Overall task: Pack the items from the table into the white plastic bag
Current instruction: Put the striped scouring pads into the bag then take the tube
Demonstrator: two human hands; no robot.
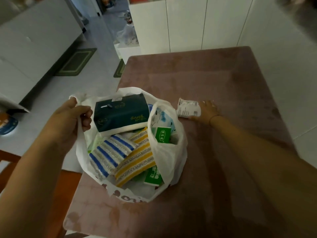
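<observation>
Fingers of the left hand are curled tight around one handle of the white plastic bag, pulling its mouth wide open on the pinkish surface. Over on the other side the right hand lies flat, fingers spread, pressed down on a small white printed packet that sits on the surface just beside the bag, not lifted. Bag's pretty stuffed already: a dark teal tissue pack on top at the far side, a blue-striped sponge cloth and a yellow-striped one overlapping below it, a couple of green-and-white cartons tucked along the right wall, plus a light blue pack behind them. Green mats are on the floor beyond.
</observation>
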